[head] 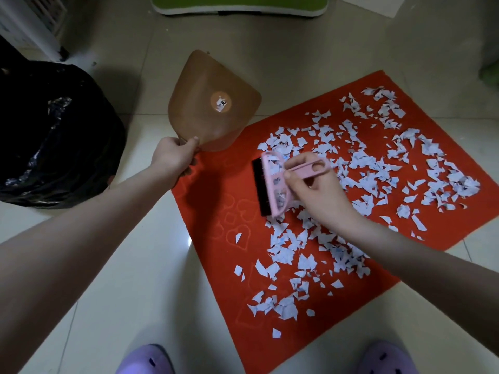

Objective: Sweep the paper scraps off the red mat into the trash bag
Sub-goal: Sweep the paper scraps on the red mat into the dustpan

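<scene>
A red mat [216, 211] lies on the tiled floor, strewn with several white paper scraps [364, 168] over its middle and right. My right hand [318, 193] grips the handle of a pink hand brush [272, 182], whose black bristles face left and rest on the mat at the left edge of the scraps. My left hand [172, 157] holds a brown dustpan [213, 103] by its handle, lifted and tilted above the mat's far left corner. A black trash bag [54, 136] sits open on the floor at the left.
Two purple slippers [145, 360] show at the bottom edge. A green and white object [240, 4] lies on the floor at the top. A white grille unit [29, 20] stands at the top left, behind the bag.
</scene>
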### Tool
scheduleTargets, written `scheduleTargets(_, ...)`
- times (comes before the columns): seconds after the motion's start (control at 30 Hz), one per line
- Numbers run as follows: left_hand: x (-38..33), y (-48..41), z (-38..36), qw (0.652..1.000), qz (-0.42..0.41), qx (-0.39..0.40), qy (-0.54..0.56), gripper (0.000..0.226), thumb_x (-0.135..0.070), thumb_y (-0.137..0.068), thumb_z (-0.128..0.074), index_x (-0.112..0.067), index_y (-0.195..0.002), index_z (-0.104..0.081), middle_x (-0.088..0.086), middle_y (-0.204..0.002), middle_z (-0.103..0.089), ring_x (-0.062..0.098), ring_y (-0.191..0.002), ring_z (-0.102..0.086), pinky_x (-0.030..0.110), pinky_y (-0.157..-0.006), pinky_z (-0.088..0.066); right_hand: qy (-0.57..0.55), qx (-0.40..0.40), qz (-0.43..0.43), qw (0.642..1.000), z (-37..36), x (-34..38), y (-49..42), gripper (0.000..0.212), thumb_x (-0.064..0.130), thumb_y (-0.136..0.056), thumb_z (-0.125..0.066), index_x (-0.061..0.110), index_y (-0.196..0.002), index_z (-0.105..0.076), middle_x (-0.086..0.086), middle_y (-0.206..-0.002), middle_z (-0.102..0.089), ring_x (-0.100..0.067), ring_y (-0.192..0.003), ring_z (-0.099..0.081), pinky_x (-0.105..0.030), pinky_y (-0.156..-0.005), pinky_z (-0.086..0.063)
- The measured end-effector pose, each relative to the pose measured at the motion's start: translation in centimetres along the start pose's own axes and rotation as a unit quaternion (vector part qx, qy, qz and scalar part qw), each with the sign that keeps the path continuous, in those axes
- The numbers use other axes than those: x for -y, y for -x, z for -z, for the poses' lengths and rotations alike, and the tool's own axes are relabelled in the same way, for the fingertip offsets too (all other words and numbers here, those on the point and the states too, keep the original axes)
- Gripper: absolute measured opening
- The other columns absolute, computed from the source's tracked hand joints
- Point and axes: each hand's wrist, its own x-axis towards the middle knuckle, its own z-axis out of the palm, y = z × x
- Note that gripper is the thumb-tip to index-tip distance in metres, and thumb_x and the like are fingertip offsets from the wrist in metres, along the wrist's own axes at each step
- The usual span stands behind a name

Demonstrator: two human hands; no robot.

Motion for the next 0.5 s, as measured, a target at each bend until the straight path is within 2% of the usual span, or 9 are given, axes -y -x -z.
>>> scheduleTargets(0.07, -0.1, 0.1, -0.3, 1.0, -0.001, 0.005, -0.002, 0.036, -0.037, -0.092, -0.053, -0.013, -0.065, -0.055, 0.005, -0.057, -0.055, 0.008, -0.023, -0.038, 0.025, -0.045, -0.035, -0.014, 0.067, -0.024, 0.997, -1.6, 0.0, 1.1, 0.013, 0.009, -0.092, -0.056, 0.022, -0.094, -0.059, 0.004, -0.091, -0.065, -0.01, -0.084, -0.065, -0.03, -0.074, -0.055)
scheduleTargets(0.13, -0.2, 0.2, -0.5, 1.0, -0.002, 0.008, -0.002, 0.036, -0.037, -0.092, -0.053, -0.012, -0.066, -0.055, 0.005, -0.056, -0.055, 0.007, -0.022, -0.038, 0.025, -0.045, -0.034, -0.01, 0.124, -0.027, 0.992, -3.4, -0.3, 2.3, 0.012, 0.009, -0.091, -0.057, 0.019, -0.095, -0.062, 0.007, -0.088, -0.066, -0.005, -0.08, -0.065, -0.024, -0.07, -0.053)
scheduleTargets(0.23, -0.2, 0.3, -0.7, 1.0, -0.003, 0.009, -0.007, 0.037, -0.037, -0.092, -0.053, -0.013, -0.065, -0.055, 0.005, -0.056, -0.054, 0.011, -0.027, -0.041, 0.024, -0.046, -0.035, 0.015, 0.183, -0.021, 0.983, -5.4, -0.9, 4.2, 0.01, 0.012, -0.091, -0.059, 0.017, -0.096, -0.065, 0.003, -0.083, -0.069, -0.006, -0.071, -0.065, -0.027, -0.065, -0.053)
scheduleTargets(0.33, -0.1, 0.4, -0.5, 1.0, -0.003, 0.009, -0.014, 0.037, -0.039, -0.092, -0.053, -0.013, -0.066, -0.056, 0.005, -0.056, -0.055, 0.016, -0.033, -0.044, 0.025, -0.05, -0.038, 0.075, 0.24, -0.023, 0.968, -5.8, -1.3, 4.7, 0.007, 0.017, -0.093, -0.058, 0.018, -0.096, -0.065, -0.004, -0.072, -0.067, -0.009, -0.054, -0.056, -0.024, -0.049, -0.044)
scheduleTargets(0.37, -0.1, 0.3, -0.5, 1.0, -0.003, 0.009, -0.013, 0.036, -0.039, -0.092, -0.053, -0.012, -0.067, -0.057, 0.005, -0.056, -0.056, 0.018, -0.036, -0.045, 0.026, -0.051, -0.039, 0.095, 0.233, -0.025, 0.968, -5.3, -1.2, 4.3, 0.007, 0.019, -0.093, -0.057, 0.018, -0.096, -0.064, -0.005, -0.068, -0.065, -0.011, -0.05, -0.053, -0.023, -0.047, -0.041)
scheduleTargets(0.43, -0.1, 0.3, -0.3, 1.0, -0.003, 0.01, -0.008, 0.036, -0.038, -0.093, -0.053, -0.011, -0.068, -0.057, 0.006, -0.058, -0.056, 0.021, -0.041, -0.045, 0.026, -0.05, -0.039, 0.134, 0.164, -0.006, 0.977, -3.6, -0.6, 3.4, 0.011, 0.02, -0.095, -0.053, 0.017, -0.096, -0.064, 0.0, -0.066, -0.063, -0.007, -0.048, -0.049, -0.018, -0.046, -0.038)
scheduleTargets(0.5, 0.1, 0.2, -0.2, 1.0, -0.002, 0.011, -0.004, 0.036, -0.037, -0.093, -0.053, -0.011, -0.069, -0.057, 0.007, -0.058, -0.056, 0.022, -0.041, -0.044, 0.026, -0.048, -0.038, 0.16, 0.081, 0.033, 0.983, -1.8, 0.5, 2.5, 0.014, 0.017, -0.096, -0.051, 0.013, -0.096, -0.065, 0.008, -0.075, -0.061, -0.006, -0.059, -0.054, -0.012, -0.054, -0.04)
